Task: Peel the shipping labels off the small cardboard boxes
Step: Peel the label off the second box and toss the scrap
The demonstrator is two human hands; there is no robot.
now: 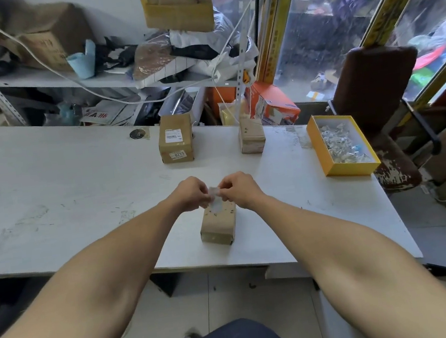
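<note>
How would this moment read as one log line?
step: peeling label | both hands pinch label | over nearest box | far-left box still labelled

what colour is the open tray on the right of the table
Yellow, with a white inside; the tray shows clearly in the head view.

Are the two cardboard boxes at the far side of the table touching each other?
Apart. The head view shows bare table between the labelled box and the plain box.

Both hands, left (191, 193) and right (237, 189), pinch a peeled label (215, 198) above the near box (219, 225) on the surface (50, 190). Two boxes (175, 138) (252, 136) stand farther back; yellow tray (341, 172) at right.
</note>
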